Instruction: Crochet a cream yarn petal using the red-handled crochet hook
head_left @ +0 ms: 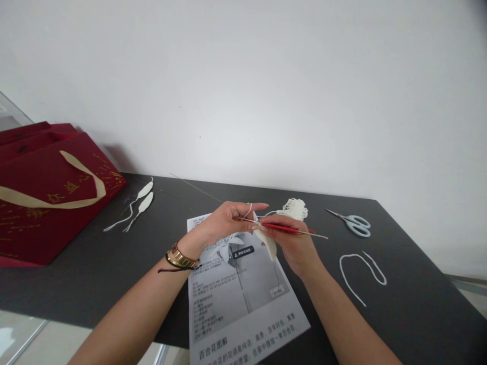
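Note:
My left hand point(224, 223) pinches a cream crocheted petal point(266, 242) and has white yarn looped over its outstretched index finger. My right hand point(292, 241) holds a red-handled crochet hook point(289, 229), its metal tip pointing right and its other end at the petal's top. The yarn runs to a small loose bundle of white yarn point(293, 208) on the dark table point(76, 274) just behind my hands. Both hands hover above a printed instruction sheet point(243, 299).
A red gift bag point(41, 197) with a cream ribbon handle lies at the left. Two finished cream petals point(142, 200) with tails lie beside it. Pale blue scissors point(353, 223) and a loose strand of white yarn point(361, 274) lie at the right. A white wall stands behind.

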